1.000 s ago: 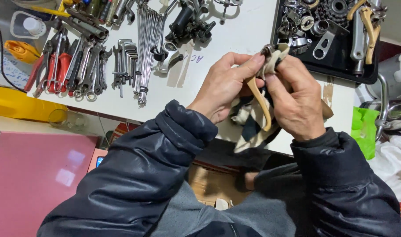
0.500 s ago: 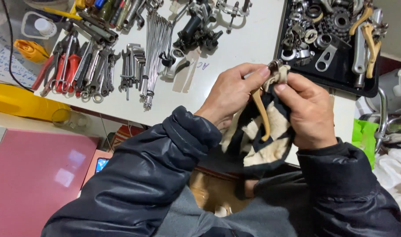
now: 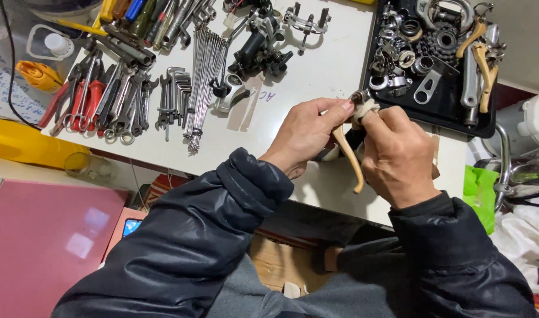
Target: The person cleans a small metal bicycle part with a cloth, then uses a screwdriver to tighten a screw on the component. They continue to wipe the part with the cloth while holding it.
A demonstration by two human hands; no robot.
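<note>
Two hands share the work at the front right part of the white table (image 3: 316, 88), just in front of the black parts tray (image 3: 487, 126). I keep the left hand (image 3: 305, 135) pinched shut on the top of the tan brake lever (image 3: 347, 154), thumb and forefinger closed around the metal pivot end where it meets the rag. The right hand (image 3: 399, 156) is curled closed over a pale rag (image 3: 366, 110); only a small fold of the cloth shows above the knuckles, and how much more lies in the palm I cannot tell. The lever hangs down between the hands, its curved blade pointing toward the front edge of the table, clear of the surface.

To wipe the lever well, I judge the following points matter:

1. Hold the pivot end steady with the left fingers and let the right hand do the turning, so the part does not twist loose.
2. Keep the cloth folded tight over the fingertip; a loose fold could catch on the pivot hardware.
3. Work above the bare table, not above the tray, so a dropped part is not lost among the loose metal fittings there.
4. Stay well apart from the wrenches (image 3: 125, 103) and spokes (image 3: 203, 82) laid out toward the rear left.
</note>
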